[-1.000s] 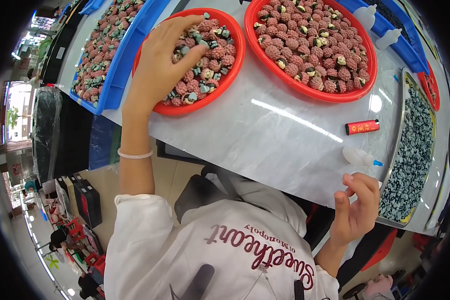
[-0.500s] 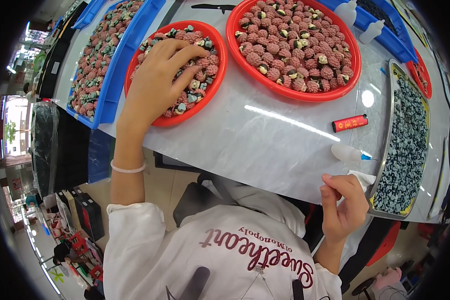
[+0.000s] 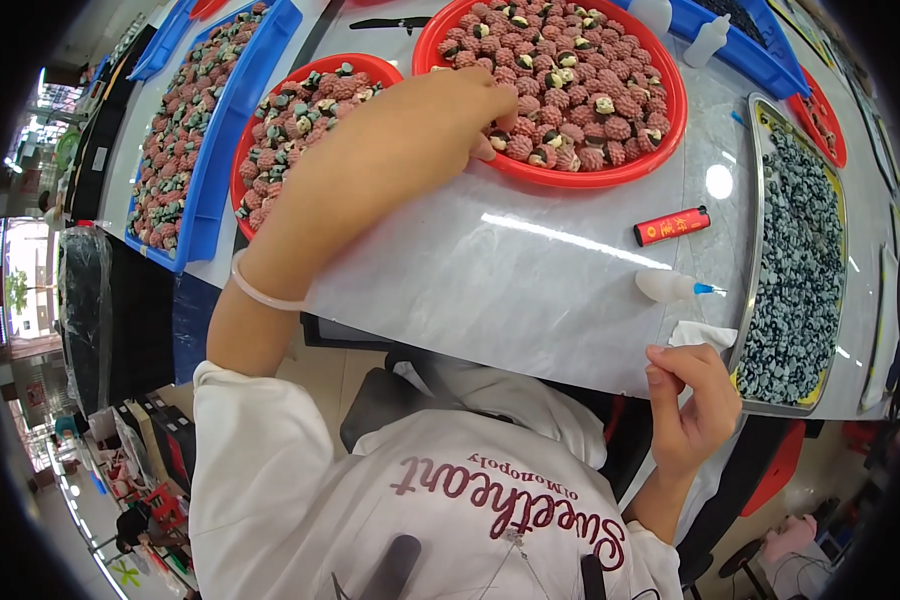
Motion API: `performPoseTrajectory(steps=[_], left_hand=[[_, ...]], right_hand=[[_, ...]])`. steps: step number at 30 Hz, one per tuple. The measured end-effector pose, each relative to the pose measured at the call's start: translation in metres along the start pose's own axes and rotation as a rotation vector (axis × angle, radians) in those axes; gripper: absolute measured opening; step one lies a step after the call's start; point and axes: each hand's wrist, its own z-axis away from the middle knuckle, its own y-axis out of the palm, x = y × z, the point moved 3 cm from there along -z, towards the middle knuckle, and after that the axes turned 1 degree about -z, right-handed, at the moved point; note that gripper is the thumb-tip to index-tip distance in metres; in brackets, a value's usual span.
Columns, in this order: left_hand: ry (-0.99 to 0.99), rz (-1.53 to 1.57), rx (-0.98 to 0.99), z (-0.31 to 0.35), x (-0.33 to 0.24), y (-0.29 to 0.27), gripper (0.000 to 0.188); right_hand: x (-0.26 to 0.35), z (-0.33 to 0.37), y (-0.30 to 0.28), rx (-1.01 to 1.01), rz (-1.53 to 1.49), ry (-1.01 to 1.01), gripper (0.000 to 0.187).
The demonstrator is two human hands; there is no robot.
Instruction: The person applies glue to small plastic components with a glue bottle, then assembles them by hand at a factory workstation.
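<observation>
My left hand (image 3: 440,120) is over the left rim of the large red round tray (image 3: 610,180), palm down. Its fingers curl in toward bumpy pink pieces (image 3: 560,115) with black and cream bits; whatever is between the fingertips is hidden. Under my left forearm lies a smaller red round tray (image 3: 238,180), holding similar pink pieces (image 3: 305,115) with grey-blue bits. My right hand (image 3: 695,405) is raised by the table's front edge, thumb and forefinger bent close together; anything between them is too small to make out. Near it are a white tissue (image 3: 703,334) and a white squeeze bottle (image 3: 663,286) with a blue needle tip.
A red lighter-like cylinder (image 3: 672,227) lies beyond the bottle. On the right stands a metal tray (image 3: 747,300) of small grey-black pieces. A blue tray (image 3: 202,180) of pink pieces is at the left. More squeeze bottles (image 3: 707,40) stand at the back beside another blue tray (image 3: 755,58).
My left hand has left the smaller red tray and reached right to the large red tray. My right hand keeps its pose. The whole view has shifted slightly.
</observation>
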Motion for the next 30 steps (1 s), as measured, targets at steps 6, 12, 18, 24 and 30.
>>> performPoseTrajectory(steps=[6, 12, 18, 24, 30], left_hand=[[-0.038, 0.262, 0.133, -0.007, 0.011, -0.006, 0.016], [-0.061, 0.312, 0.096, -0.005, 0.016, -0.008, 0.016], [-0.125, 0.852, -0.101, 0.016, -0.007, -0.002, 0.014], [-0.162, 1.435, -0.155, 0.046, -0.055, 0.042, 0.016], [-0.088, 1.790, -0.166, 0.049, -0.088, 0.076, 0.019]], right_hand=[[-0.007, -0.002, -0.016, -0.059, 0.041, 0.051, 0.010], [-0.027, -0.011, -0.019, -0.235, -0.022, 0.078, 0.017], [-0.022, -0.017, 0.014, 0.080, -0.015, 0.215, 0.027], [-0.021, -0.010, 0.018, 0.217, -0.384, 0.309, 0.032], [-0.020, -0.012, -0.023, 0.072, -0.441, 0.416, 0.049]])
